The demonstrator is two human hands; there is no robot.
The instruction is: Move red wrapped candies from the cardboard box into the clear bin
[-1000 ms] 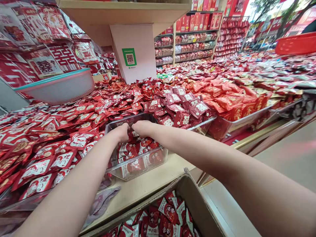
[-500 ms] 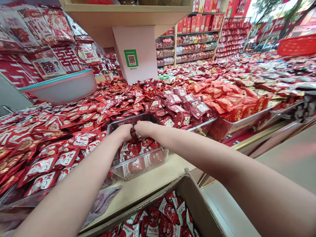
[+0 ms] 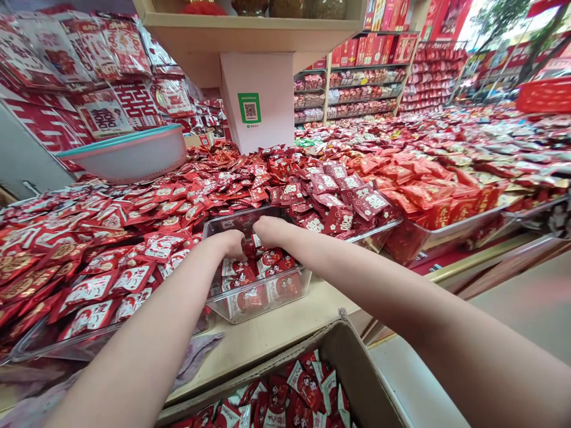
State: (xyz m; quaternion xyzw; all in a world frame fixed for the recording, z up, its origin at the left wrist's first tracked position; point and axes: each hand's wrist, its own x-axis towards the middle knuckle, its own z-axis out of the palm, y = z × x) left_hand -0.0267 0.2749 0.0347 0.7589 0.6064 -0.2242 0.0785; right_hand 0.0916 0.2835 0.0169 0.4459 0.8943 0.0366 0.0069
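A clear plastic bin (image 3: 263,300) stands on the light wooden ledge, with red and white packets (image 3: 238,279) in its front part. Both hands reach into it. My left hand (image 3: 232,244) is bent down at the bin's left middle, touching packets, its fingertips mostly hidden. Just right of it, my right hand (image 3: 267,232) curls over the rear of the bin with a packet at its fingers; the fingertips are hidden behind the hand. A small gap lies between the hands. Below, an open cardboard box (image 3: 363,362) holds more loose packets of a similar look.
Heaps of red packets (image 3: 165,202) in clear bins flank this one on both sides. A pale basket with a turquoise rim (image 3: 134,157) rests at the back left. A white pillar (image 3: 267,128) rises behind. A purple cloth (image 3: 196,356) lies on the ledge.
My hands have moved slightly apart, showing packets between them. The whole view has shifted, so the scene sits a little further right in the picture.
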